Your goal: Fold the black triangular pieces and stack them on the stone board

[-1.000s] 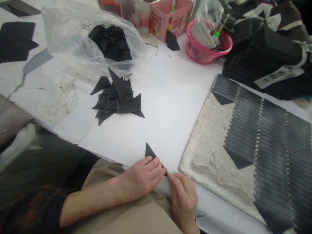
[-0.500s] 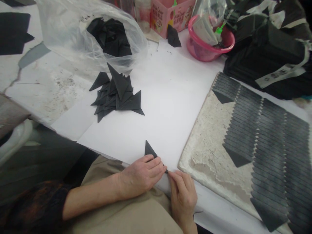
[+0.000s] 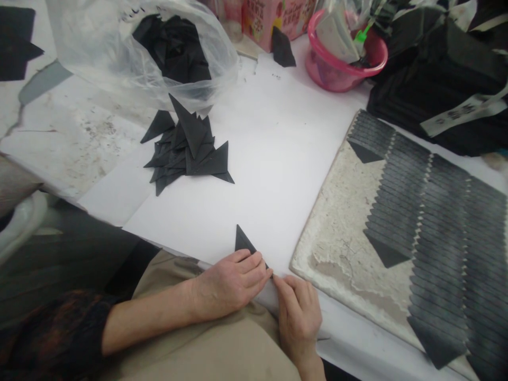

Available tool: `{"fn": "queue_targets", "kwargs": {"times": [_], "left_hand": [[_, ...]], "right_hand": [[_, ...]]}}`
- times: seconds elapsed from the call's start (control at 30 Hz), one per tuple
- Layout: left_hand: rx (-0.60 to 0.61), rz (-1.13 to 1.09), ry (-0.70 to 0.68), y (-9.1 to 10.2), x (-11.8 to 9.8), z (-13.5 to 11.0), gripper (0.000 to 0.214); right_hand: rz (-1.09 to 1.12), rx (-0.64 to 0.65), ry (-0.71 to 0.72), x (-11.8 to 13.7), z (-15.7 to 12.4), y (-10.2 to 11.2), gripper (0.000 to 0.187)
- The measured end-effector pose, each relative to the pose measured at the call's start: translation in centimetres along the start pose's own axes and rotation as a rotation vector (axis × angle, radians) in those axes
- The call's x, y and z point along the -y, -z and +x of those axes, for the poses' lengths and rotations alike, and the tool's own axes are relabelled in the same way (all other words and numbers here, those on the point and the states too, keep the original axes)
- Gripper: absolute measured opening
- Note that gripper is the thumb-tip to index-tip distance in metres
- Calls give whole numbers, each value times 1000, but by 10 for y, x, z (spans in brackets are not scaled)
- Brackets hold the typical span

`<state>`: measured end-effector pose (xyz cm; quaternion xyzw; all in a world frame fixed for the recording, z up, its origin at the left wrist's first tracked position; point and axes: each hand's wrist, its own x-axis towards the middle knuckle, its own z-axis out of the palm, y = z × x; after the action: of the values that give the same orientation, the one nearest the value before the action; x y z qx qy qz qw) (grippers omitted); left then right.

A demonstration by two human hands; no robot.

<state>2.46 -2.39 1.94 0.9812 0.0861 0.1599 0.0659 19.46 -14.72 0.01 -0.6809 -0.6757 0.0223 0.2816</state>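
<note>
My left hand [image 3: 232,283] lies on a black paper triangle [image 3: 243,241] at the near edge of the white sheet [image 3: 273,159], fingers pressed together on it. Only the triangle's upper tip shows; the rest is under the fingers. My right hand [image 3: 298,312] meets the left at the triangle's right corner, fingers curled and pinching there. A heap of folded black triangles [image 3: 188,151] lies further up the sheet to the left. On the right, a worn board [image 3: 341,238] carries rows of overlapped black folded pieces [image 3: 428,211].
A clear plastic bag [image 3: 119,58] with black paper inside sits at the back left. A pink bowl [image 3: 341,63] and a pink box [image 3: 278,18] stand at the back. Bundled black stacks [image 3: 440,79] fill the back right. My lap is below the table edge.
The view has tilted slightly, so everything sits a little higher in frame. My hands stay on the triangle, with the right corner now covered by the fingertips.
</note>
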Motion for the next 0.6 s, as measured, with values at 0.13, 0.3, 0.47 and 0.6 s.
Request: {"fn": "queue_targets", "kwargs": {"times": [0.13, 0.3, 0.47, 0.6], "left_hand": [[3, 22, -8, 1, 0, 0, 28], [28, 51, -20, -1, -2, -2, 31], [22, 58, -15, -4, -3, -4, 32], [27, 62, -22, -3, -4, -3, 33]], "right_hand": [[1, 0, -2, -1, -1, -1, 18], [6, -9, -24, -1, -7, -2, 20], [15, -44, -68, -3, -15, -2, 19], [30, -57, -72, -3, -16, 0, 19]]}}
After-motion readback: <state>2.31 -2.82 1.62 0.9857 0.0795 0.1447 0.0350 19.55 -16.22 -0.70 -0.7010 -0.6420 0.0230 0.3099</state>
